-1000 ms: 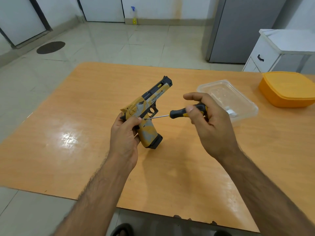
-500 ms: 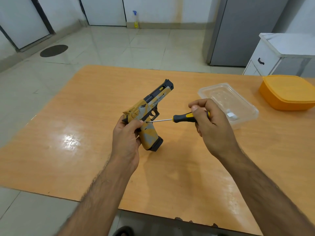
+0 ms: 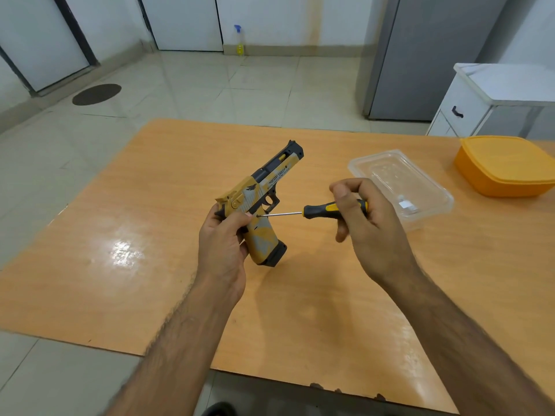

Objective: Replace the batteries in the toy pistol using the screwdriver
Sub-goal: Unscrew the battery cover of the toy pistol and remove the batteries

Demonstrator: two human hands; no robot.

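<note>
A yellow, grey and black toy pistol [image 3: 264, 202] is held above the wooden table [image 3: 126, 283], muzzle pointing up and away, grip base downward. My left hand [image 3: 223, 244] grips it around the back of the grip. My right hand [image 3: 369, 226] holds a screwdriver [image 3: 318, 210] with a black and yellow handle by its handle, fingers curled round it. The thin metal shaft runs left and its tip touches the side of the pistol's grip, just beside my left thumb.
A clear plastic container [image 3: 402, 187] with a small pale item inside lies right of my hands. An orange lidded box [image 3: 504, 166] sits at the table's far right. A white cabinet [image 3: 486, 97] and a grey fridge [image 3: 426, 55] stand beyond the table.
My right hand's fingers have shifted around the screwdriver handle, as in a turning motion. The tip stays on the same spot of the grip. The pistol and left hand barely moved.
</note>
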